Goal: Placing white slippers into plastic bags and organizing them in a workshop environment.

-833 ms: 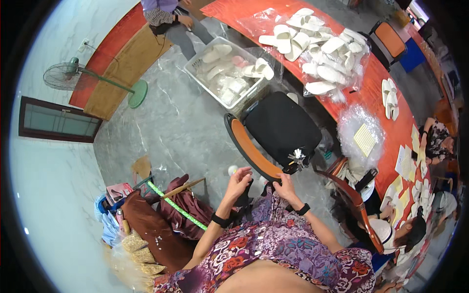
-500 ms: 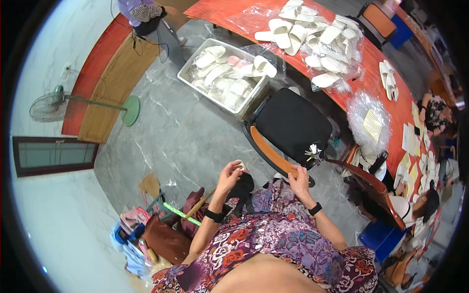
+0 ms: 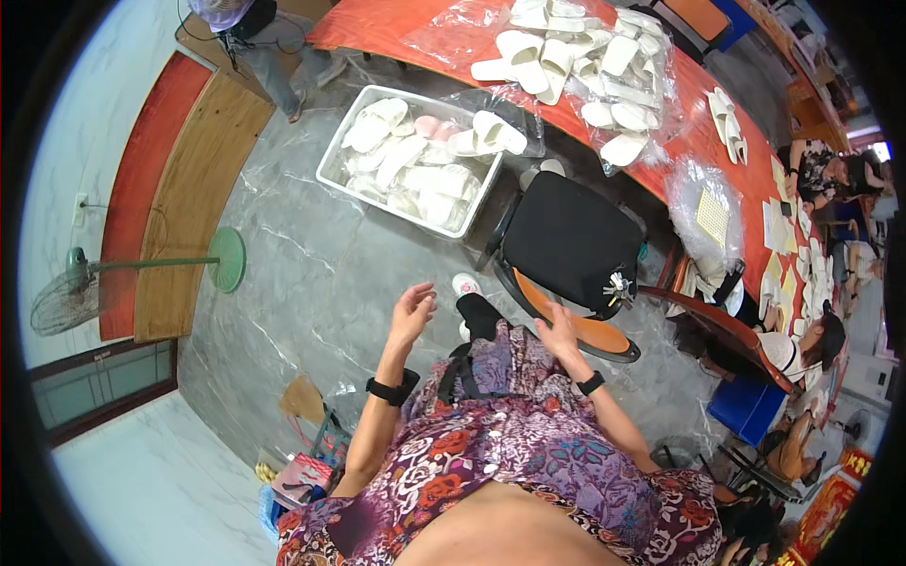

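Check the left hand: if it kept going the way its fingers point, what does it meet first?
Likely the white crate of pale slippers. The left hand points up-frame over bare grey floor; depth is unclear.

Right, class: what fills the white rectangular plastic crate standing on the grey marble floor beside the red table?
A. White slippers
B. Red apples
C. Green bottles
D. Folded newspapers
A: the white rectangular plastic crate on the grey marble floor is packed with white slippers, like those heaped on the red table.
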The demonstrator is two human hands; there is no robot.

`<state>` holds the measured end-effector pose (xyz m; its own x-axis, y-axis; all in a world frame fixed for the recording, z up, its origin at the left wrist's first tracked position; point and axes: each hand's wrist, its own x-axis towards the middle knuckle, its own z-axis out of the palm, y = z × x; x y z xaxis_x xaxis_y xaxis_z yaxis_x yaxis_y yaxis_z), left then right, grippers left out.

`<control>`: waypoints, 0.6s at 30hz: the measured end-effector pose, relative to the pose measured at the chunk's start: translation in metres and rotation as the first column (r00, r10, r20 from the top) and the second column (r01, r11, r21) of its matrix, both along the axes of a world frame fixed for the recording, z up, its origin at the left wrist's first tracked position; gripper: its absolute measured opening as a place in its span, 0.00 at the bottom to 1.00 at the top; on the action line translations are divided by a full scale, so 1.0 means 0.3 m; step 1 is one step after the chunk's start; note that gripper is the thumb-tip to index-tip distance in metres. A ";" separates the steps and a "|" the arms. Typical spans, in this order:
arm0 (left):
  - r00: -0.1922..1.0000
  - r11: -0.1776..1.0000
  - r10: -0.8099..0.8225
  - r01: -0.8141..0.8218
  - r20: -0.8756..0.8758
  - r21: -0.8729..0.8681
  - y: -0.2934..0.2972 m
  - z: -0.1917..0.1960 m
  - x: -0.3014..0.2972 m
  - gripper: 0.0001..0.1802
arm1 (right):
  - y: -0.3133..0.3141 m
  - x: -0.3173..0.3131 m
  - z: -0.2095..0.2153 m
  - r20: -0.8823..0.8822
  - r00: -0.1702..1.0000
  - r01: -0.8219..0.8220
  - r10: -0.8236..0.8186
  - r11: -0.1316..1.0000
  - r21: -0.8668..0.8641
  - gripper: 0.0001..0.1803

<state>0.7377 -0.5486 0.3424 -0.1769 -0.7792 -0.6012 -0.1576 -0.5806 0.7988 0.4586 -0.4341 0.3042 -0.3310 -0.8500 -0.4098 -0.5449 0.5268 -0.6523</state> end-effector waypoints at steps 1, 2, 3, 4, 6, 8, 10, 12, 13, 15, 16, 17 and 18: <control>1.000 1.000 -0.017 0.017 0.008 0.006 -0.039 0.001 0.005 0.18 | -0.038 0.018 -0.004 0.002 1.000 0.008 -0.008 1.000 0.004 0.23; 1.000 1.000 -0.025 0.025 0.014 0.009 -0.081 0.000 0.004 0.18 | -0.082 0.035 -0.014 0.006 1.000 0.001 -0.001 0.999 -0.032 0.23; 1.000 1.000 -0.017 0.017 0.016 0.011 -0.123 0.002 0.016 0.18 | -0.141 0.075 0.003 0.014 1.000 -0.001 0.002 0.998 -0.068 0.23; 1.000 1.000 -0.010 0.009 0.019 0.013 -0.166 0.004 0.027 0.18 | -0.198 0.099 0.025 0.067 0.997 0.032 -0.028 0.998 -0.051 0.22; 0.999 0.999 -0.039 0.039 0.009 0.006 -0.243 0.007 0.039 0.18 | -0.301 0.147 0.043 0.147 0.988 0.063 -0.050 0.994 -0.089 0.21; 0.997 0.997 -0.073 0.073 -0.001 0.000 -0.311 0.000 0.059 0.18 | -0.377 0.213 0.018 0.279 0.957 0.116 -0.080 0.986 -0.116 0.20; 0.994 0.994 -0.107 0.107 0.000 0.034 -0.386 -0.011 0.065 0.18 | -0.464 0.269 -0.014 0.340 0.936 0.141 -0.090 0.982 -0.127 0.19; 0.990 0.988 -0.143 0.141 0.021 0.070 -0.475 -0.029 0.093 0.18 | -0.559 0.345 -0.025 0.430 0.889 0.216 -0.159 0.972 -0.088 0.20; 0.986 0.984 -0.166 0.164 0.024 0.074 -0.520 -0.045 0.104 0.18 | -0.601 0.367 -0.045 0.433 0.883 0.239 -0.181 0.967 -0.084 0.20; 0.977 0.972 -0.214 0.213 0.001 0.097 -0.608 -0.065 0.118 0.18 | -0.670 0.418 -0.131 0.327 0.922 0.239 -0.209 0.969 -0.054 0.22; 0.971 0.966 -0.238 0.235 0.011 0.111 -0.648 -0.077 0.131 0.18 | -0.697 0.446 -0.173 0.303 0.923 0.253 -0.235 0.967 -0.021 0.24; 0.964 0.958 -0.264 0.261 0.011 0.121 -0.685 -0.084 0.156 0.18 | -0.718 0.477 -0.214 0.303 0.916 0.279 -0.263 0.960 -0.010 0.24; 0.951 0.944 -0.308 0.304 0.011 0.124 -0.743 -0.097 0.154 0.18 | -0.760 0.476 -0.255 0.278 0.915 0.303 -0.292 0.953 0.000 0.25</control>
